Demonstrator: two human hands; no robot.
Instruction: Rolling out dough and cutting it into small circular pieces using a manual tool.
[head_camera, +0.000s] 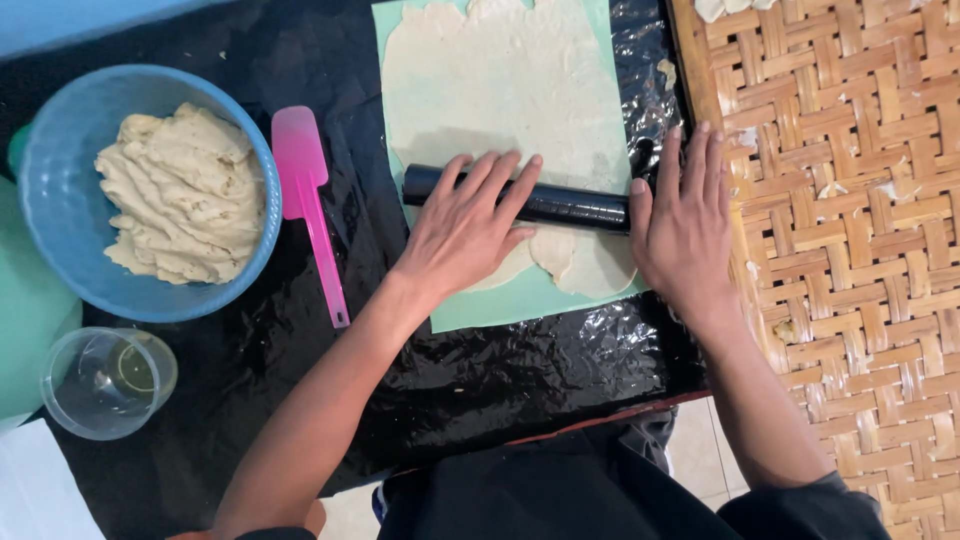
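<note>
At the lower left of the frame stood a clear plastic cup (108, 382), and above it a blue bowl (60, 190) that held a good heap of unrolled dough (183, 195). A pink spatula (308, 205) lay just beside the bowl on the black-covered counter (480, 380). At centre, your left hand (462, 232) lay flat, fingers spread, on the black rolling pin (560, 205), pressing and not gripping. The pin lay across a thin sheet of dough (500, 80) on a green mat (520, 305); the upper part was rolled flat, the lower edge ragged. Your right hand (685, 225) lay open at the pin's right end. A woven tray (850, 250) lay at far right.
</note>
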